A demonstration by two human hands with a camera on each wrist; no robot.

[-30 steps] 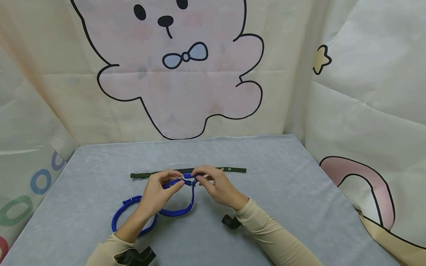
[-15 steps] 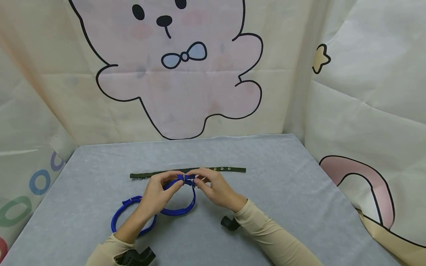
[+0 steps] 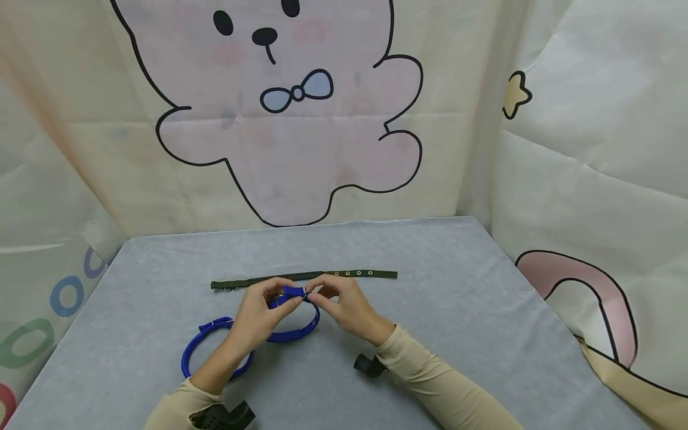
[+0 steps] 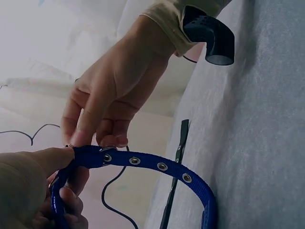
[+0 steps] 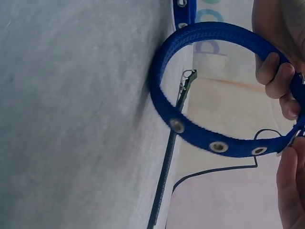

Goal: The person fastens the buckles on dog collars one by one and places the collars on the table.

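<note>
Both hands work on a blue collar (image 3: 294,336) with metal eyelets, bent into a loop above the table. My left hand (image 3: 255,315) pinches the band at the loop's upper left, thumb in front. With thumb and fingertips my right hand (image 3: 349,307) pinches it at the metal buckle, where the strap end overlaps the band. In the left wrist view, a row of eyelets runs along the collar (image 4: 162,166) away from the fingers. The right wrist view shows the collar (image 5: 157,86) as a rounded loop, its buckle partly hidden by fingers.
A second blue collar (image 3: 186,355), fastened in a ring, lies on the grey cloth-covered table (image 3: 457,334), partly behind the left forearm. Beyond the hands a dark green collar (image 3: 378,274) with eyelets lies stretched out. Printed curtains (image 3: 344,143) stand around the table.
The blue strap end, earlier standing out to the right, now lies folded left over the buckle area. Both hands have shifted slightly, and the loop hangs a little higher and farther right.
</note>
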